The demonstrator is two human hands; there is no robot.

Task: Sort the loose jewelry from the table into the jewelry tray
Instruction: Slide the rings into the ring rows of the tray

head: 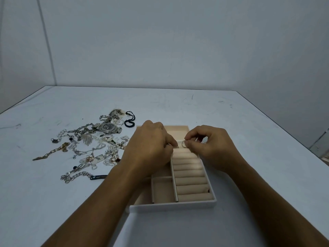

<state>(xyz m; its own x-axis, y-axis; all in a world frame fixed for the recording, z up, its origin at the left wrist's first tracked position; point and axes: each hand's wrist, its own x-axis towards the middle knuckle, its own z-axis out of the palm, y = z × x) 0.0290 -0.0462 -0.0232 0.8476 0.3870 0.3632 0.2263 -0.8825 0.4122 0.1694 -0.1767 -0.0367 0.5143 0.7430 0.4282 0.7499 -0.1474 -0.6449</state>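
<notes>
White table (231, 122); loose jewelry pile (92, 145) well left of both hands. Left hand (151, 148) pinched shut, contents unclear. Right hand (211, 147) pinches a thin ring (183, 144) over jewelry tray (172, 206) ring rolls (190, 175). Press it upright into a slot.

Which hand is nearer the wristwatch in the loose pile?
Left. The left hand sits just right of the wristwatch, at the tray's left side; the right hand is farther right, over the ring rolls.

Jewelry heap (92, 145) left of beige tray (172, 205)
</notes>
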